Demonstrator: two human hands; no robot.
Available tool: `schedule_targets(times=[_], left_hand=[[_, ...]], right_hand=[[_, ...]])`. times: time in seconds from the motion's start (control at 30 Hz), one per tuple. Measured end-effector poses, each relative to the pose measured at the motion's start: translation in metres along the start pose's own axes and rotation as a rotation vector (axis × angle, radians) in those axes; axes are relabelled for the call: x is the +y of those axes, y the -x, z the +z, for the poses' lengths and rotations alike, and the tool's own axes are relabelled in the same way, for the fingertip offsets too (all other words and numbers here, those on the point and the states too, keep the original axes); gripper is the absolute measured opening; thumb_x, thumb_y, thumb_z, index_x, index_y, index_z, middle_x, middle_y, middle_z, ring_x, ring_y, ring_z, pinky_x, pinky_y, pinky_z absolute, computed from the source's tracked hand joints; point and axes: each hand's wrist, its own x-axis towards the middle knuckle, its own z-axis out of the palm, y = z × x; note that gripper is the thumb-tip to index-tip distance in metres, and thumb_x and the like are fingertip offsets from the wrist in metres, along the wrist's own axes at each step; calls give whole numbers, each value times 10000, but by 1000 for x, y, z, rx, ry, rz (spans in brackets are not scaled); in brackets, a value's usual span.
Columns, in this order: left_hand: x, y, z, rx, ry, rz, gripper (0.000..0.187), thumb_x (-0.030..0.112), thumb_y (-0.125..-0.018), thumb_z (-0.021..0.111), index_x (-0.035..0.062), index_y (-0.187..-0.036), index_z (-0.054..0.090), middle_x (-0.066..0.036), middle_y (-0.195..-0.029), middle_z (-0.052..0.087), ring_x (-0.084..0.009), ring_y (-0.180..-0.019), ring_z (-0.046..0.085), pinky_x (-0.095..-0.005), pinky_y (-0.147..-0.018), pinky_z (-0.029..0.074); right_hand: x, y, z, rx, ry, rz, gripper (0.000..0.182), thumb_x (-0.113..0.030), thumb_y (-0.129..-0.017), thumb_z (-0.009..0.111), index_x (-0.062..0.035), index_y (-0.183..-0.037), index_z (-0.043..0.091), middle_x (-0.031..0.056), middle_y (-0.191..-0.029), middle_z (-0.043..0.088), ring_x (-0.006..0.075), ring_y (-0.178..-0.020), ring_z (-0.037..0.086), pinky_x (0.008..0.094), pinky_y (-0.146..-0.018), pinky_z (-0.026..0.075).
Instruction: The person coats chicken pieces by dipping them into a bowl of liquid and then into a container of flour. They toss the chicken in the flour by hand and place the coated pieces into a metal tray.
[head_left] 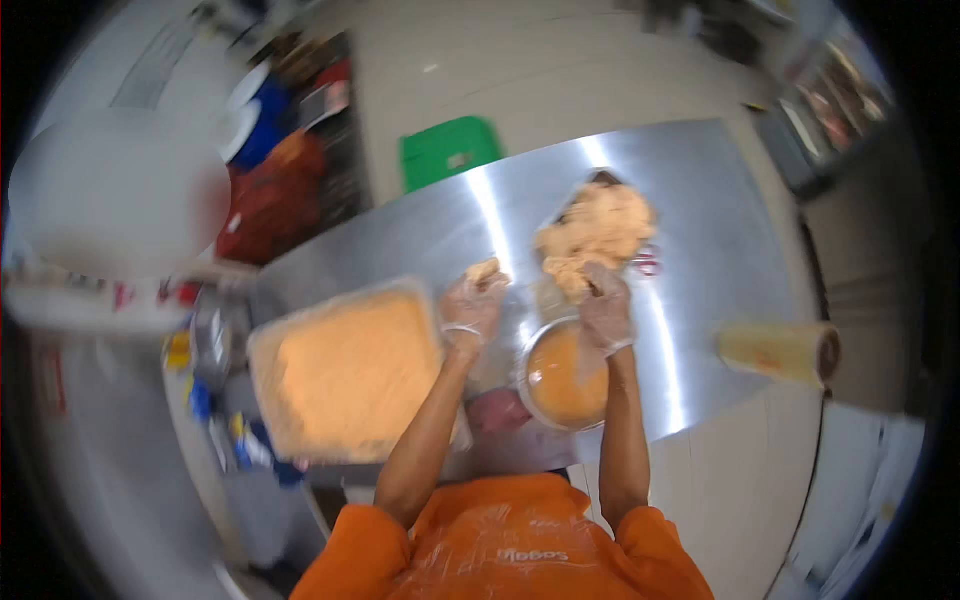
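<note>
My left hand, in a clear plastic glove, is closed on a crumb-coated piece above the metal table. Just left of it sits a wide clear tub filled with orange breading crumbs. My right hand, gloved as well, has its fingers bent against the near edge of a heap of coated pieces; what lies between the fingers is blurred. Below that hand stands a round bowl of orange liquid. A pinkish-red item lies beside the bowl.
The steel table extends to the right, with a yellowish roll or cylinder by its right edge. A green crate or stool stands beyond the far edge. Red bags are at the far left. A person is near the left.
</note>
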Motion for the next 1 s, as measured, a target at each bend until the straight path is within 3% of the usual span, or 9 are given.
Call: schedule_targets(times=[0.17,0.2,0.27,0.43,0.53,0.63,0.77,0.87,1.0], left_hand=[[-12,73,-173,335,-192,-29,246,175,-892,704,52,-1100,750,-127,-935,763,-231,-861,726,-362,-786,559],[-24,84,-219,377,-481,-17,258,189,-881,714,59,-1100,753,-123,-952,765,-270,-856,725,-376,-807,559],[-99,99,-299,481,-471,-235,255,184,-870,718,62,-1091,753,-134,-976,764,-317,-911,722,-401,-849,553],[-262,122,-449,449,-1239,-42,343,282,-848,711,20,-1067,739,-209,-1025,742,-379,-1050,694,-430,-937,542],[-226,94,-461,92,-1001,-50,385,298,-825,708,-20,-1042,727,-243,-1036,731,-386,-1029,699,-442,-916,557],[-285,61,-473,-187,-1162,-192,464,359,-822,740,-19,-1088,708,-225,-1049,727,-373,-1013,704,-443,-890,561],[-213,56,-484,-486,-949,-395,573,403,-752,814,-31,-1105,689,-243,-1093,715,-380,-1045,694,-449,-899,550],[-229,65,-488,-514,-916,-343,627,431,-769,812,-3,-1199,669,-256,-1180,691,-380,-1120,671,-452,-942,533],[-222,81,-501,-140,-708,-329,485,310,-764,784,-43,-1080,681,-292,-1097,700,-406,-1013,698,-454,-868,563]], right_hand=[[-101,42,118,-608,-239,-19,321,2,-851,615,-17,-1156,716,159,-1026,727,267,-989,694,365,-881,551],[-103,55,145,-658,-199,-86,315,-19,-853,624,-26,-1153,717,163,-1019,726,278,-986,695,378,-882,551],[-103,87,205,-727,-55,-274,303,-57,-852,638,-40,-1144,718,174,-1012,724,304,-987,695,403,-893,549],[-79,179,344,-1187,500,-290,312,-249,-859,632,-121,-1125,729,158,-1149,705,360,-1080,658,431,-931,525],[-85,216,395,-1400,620,-184,357,-334,-872,614,-81,-1103,717,175,-1145,715,384,-1127,630,489,-1004,467],[-131,244,411,-1333,781,-373,356,-361,-873,627,-98,-1088,733,155,-1126,725,359,-1157,621,549,-999,435],[-118,297,453,-1277,1146,-397,450,-436,-792,705,-89,-1076,745,156,-1034,739,344,-1141,640,560,-990,415],[-131,294,459,-1349,1078,-204,462,-417,-773,710,-53,-1055,734,209,-1037,728,338,-1101,669,531,-969,455],[-124,281,462,-1390,1023,-84,247,-287,-774,714,-90,-898,798,167,-956,753,300,-974,732,405,-815,569]])
